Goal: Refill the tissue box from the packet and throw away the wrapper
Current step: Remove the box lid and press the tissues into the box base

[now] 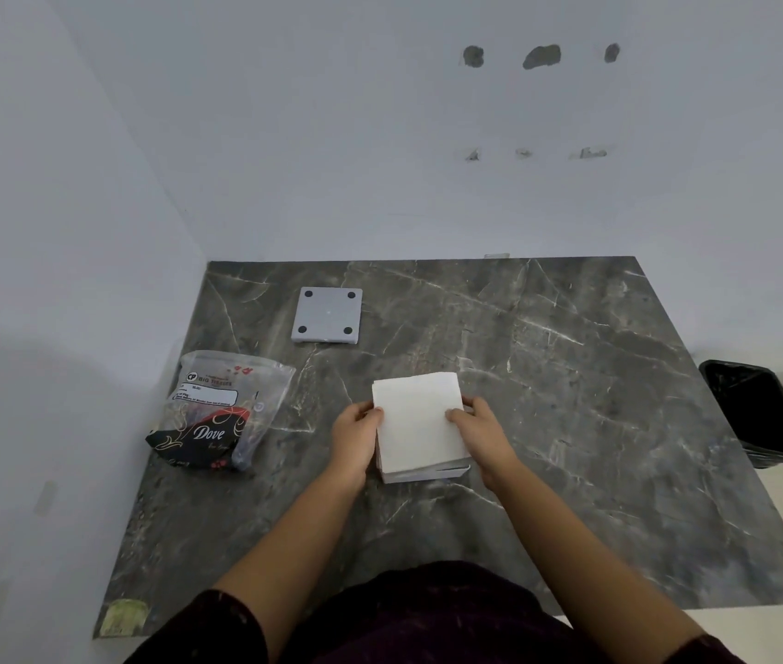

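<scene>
On the dark marbled tabletop (571, 376), set into a corner of pale walls, three loose items lie around the working area. To the far left of centre, a grey square plate (327, 315) with four dark round pads at its corners lies flat, well apart from everything else (whether it belongs to the tissue box cannot be told). Near the left edge, the wrapper (219, 409), a clear plastic packet with a black and red printed lower half, lies crumpled and slack, clear of both hands. Off the table's right edge, a black bin (758, 414) stands on the pale floor, its mouth unobstructed.

At the centre, the stack of white tissues (415, 419) sits on a white box (427, 473), of which only a thin edge shows below the stack at the near side; how deep the stack is seated cannot be determined.

The left hand (356, 436) clasps the stack's left edge, thumb on top and fingers curled down the side. The right hand (478, 426) grips the right edge likewise, thumb laid over the top sheet. Both forearms reach forward from the bottom of the view, bare to dark sleeves, converging on the stack with the wrists held low.
</scene>
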